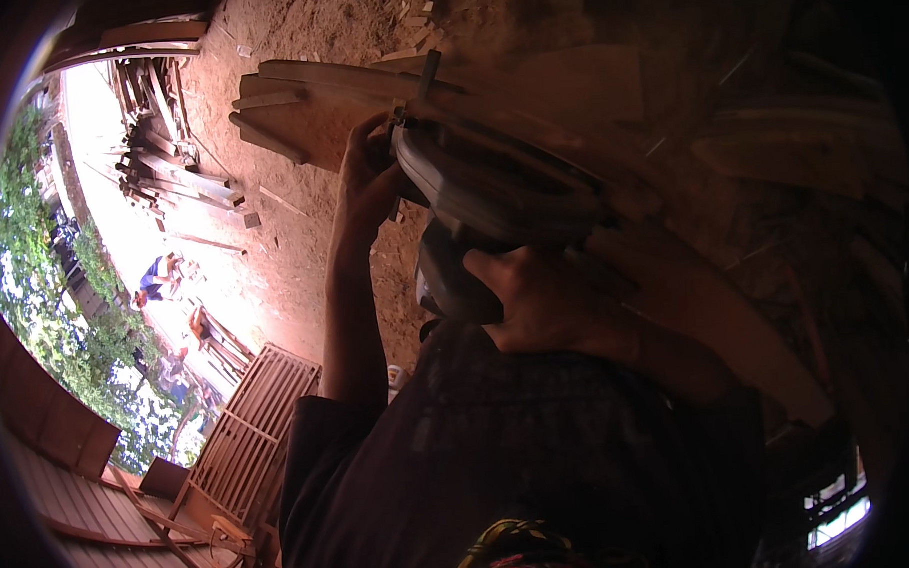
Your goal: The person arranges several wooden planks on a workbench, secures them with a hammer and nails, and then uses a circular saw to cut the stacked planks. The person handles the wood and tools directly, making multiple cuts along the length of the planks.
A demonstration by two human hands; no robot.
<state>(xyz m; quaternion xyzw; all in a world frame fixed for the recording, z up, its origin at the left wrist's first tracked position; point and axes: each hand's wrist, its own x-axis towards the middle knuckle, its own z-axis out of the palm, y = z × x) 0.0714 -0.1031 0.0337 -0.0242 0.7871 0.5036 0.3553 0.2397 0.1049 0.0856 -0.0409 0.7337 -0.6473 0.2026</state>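
Note:
A dark, rounded hand-held power tool (501, 187) is in front of my body at the centre; deep shadow hides its exact kind. My left hand (373, 172) grips its far left end, the fingers curled beside a small brass-coloured fitting (399, 114). From that end a thin bar (428, 75) sticks up. My right hand (540, 296) wraps round the nearer part of the tool, next to a grey rounded housing (457, 279); some of its fingers are hidden. Long wooden boards (317, 83) lie beyond and partly beneath the tool.
Stacked timber (159, 134) lies on the dirt floor (293, 235) at the left. A slatted wooden frame (254, 431) leans at lower left. Another person (157, 279) sits outside in bright light. More boards (790, 152) fill the shadowed right side.

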